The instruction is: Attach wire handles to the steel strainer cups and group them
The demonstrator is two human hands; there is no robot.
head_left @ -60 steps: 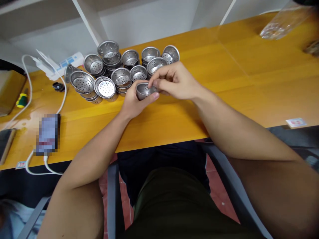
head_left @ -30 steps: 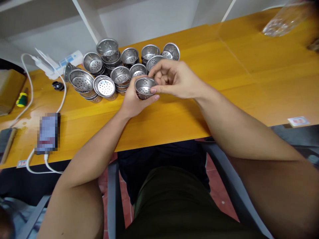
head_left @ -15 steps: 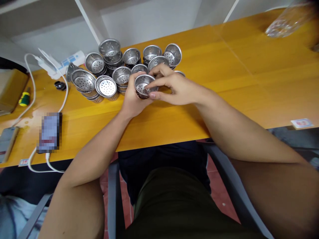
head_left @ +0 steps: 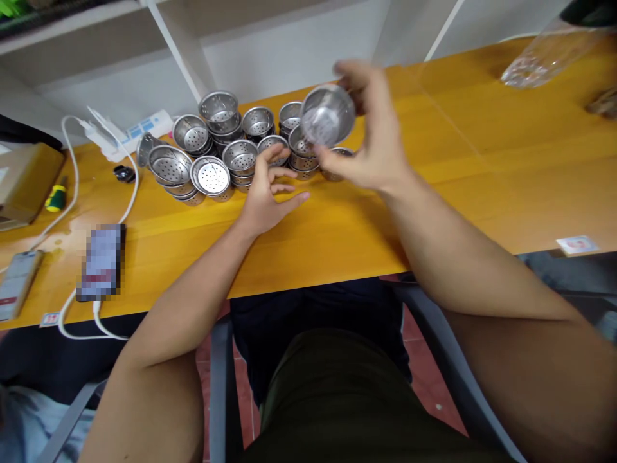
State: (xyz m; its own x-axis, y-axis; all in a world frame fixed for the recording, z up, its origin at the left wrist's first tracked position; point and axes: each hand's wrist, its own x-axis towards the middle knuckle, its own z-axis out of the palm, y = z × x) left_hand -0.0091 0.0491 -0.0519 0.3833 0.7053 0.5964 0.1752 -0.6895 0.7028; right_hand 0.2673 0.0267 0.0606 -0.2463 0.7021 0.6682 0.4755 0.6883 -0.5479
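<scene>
My right hand holds a small perforated steel strainer cup lifted above the far right end of the pile, tilted and blurred. My left hand rests on the yellow wooden table with fingers spread and nothing in it, just in front of a cluster of several stacked steel strainer cups. One cup near the left lies with its flat perforated base showing.
A white power strip and white cable lie at the left, with a phone, a second phone, a yellow-handled screwdriver and a cardboard box. A clear plastic bag sits far right. A small card lies at the table's edge.
My right hand has taken the strainer cup out of my left hand and lifted it up and to the right. My left hand has opened and stayed on the table.
</scene>
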